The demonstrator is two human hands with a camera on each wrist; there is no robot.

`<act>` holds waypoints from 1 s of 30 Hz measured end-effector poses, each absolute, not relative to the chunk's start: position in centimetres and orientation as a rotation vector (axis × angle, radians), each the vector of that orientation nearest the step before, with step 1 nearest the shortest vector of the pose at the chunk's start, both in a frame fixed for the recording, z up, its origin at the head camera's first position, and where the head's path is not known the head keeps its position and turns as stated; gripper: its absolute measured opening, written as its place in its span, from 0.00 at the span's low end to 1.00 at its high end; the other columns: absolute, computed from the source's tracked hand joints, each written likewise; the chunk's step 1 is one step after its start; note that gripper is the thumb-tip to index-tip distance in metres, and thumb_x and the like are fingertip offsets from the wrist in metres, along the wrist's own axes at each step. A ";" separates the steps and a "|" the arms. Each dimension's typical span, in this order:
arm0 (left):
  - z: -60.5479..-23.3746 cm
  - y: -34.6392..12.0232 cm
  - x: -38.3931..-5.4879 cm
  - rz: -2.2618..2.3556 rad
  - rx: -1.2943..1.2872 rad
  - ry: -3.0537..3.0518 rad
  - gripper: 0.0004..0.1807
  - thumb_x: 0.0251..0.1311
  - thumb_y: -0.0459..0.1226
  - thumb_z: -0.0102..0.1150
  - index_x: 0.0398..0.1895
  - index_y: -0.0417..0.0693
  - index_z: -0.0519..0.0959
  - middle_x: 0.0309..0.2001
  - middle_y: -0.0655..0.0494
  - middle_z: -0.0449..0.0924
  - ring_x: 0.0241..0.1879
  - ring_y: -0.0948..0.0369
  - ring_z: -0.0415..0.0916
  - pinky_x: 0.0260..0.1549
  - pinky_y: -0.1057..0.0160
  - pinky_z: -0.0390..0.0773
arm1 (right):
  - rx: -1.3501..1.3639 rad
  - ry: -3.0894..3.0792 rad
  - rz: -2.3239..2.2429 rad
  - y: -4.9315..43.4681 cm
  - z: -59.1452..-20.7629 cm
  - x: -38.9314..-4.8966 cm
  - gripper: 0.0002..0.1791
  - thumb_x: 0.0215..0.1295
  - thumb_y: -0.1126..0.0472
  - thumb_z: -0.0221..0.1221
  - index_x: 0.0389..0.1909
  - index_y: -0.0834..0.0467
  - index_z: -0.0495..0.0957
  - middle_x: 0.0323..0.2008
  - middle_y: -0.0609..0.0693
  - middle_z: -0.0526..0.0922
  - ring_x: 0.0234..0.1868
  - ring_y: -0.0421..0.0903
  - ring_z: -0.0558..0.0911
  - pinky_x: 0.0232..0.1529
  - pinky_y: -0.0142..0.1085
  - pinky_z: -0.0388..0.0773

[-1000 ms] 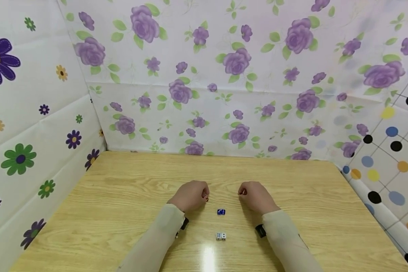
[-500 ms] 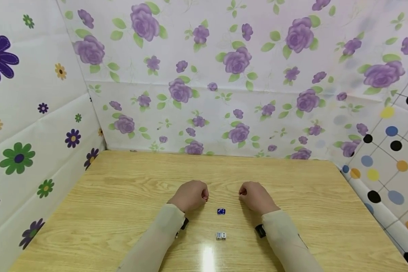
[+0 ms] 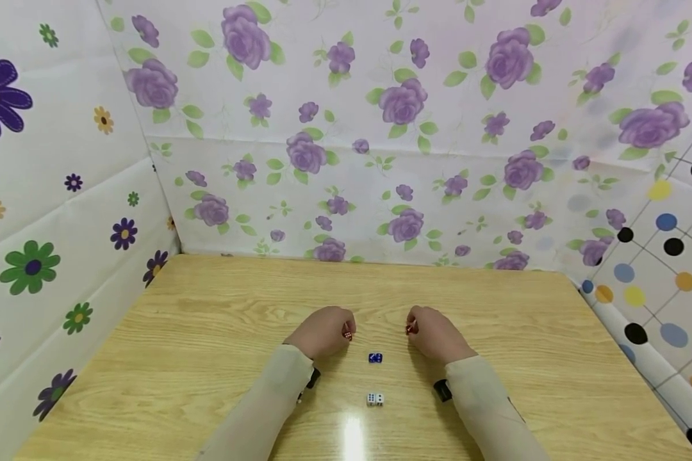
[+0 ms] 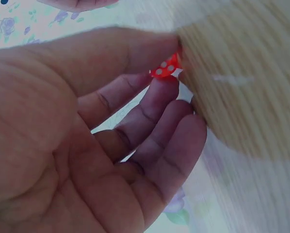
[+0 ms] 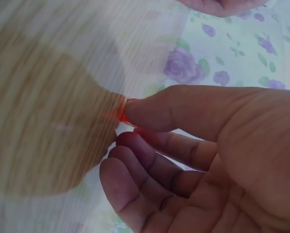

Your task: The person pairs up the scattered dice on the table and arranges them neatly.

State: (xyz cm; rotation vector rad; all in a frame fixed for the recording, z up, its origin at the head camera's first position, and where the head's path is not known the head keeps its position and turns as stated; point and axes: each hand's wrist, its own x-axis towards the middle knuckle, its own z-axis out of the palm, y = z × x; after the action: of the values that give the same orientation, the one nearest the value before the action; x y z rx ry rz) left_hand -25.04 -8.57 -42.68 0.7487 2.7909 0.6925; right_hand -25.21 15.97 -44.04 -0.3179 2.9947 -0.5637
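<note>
My left hand (image 3: 323, 331) pinches a red die (image 4: 167, 67) with white dots between thumb and fingertips, close over the wooden table. Opposite it, my right hand (image 3: 435, 333) pinches another red die (image 5: 129, 110); the thumb covers most of that one in the right wrist view. A gap of bare wood separates the two hands. Between and slightly nearer than the hands, a pair of blue dice (image 3: 375, 358) sits side by side. Closer still lies a pair of white dice (image 3: 375, 399), also side by side, with dark dots.
The wooden table (image 3: 207, 307) reaches back to a wall hung with purple-flowered cloth (image 3: 346, 192). Patterned cloth also covers the left and right sides. Each wrist wears a dark strapped device, and a bright glare spot falls on the wood near the front.
Both hands stay nearly in place. The fingers shift slightly round the red dice, and more of each die shows now than half a second ago.
</note>
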 end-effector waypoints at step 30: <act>-43.2 -7.4 -26.1 0.644 0.706 2.839 0.06 0.57 0.38 0.64 0.27 0.52 0.76 0.26 0.64 0.73 0.25 0.63 0.69 0.29 0.62 0.71 | -0.342 3.007 -0.581 14.7 -44.0 -25.4 0.04 0.60 0.61 0.63 0.29 0.53 0.77 0.26 0.44 0.77 0.26 0.41 0.73 0.30 0.37 0.71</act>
State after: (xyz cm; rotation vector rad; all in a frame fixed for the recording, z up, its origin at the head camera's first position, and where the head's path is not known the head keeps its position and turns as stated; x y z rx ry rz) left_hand -26.09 -7.40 -43.24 0.7055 2.8390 0.6444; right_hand -25.43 14.74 -44.02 -0.3422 3.0072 -0.5814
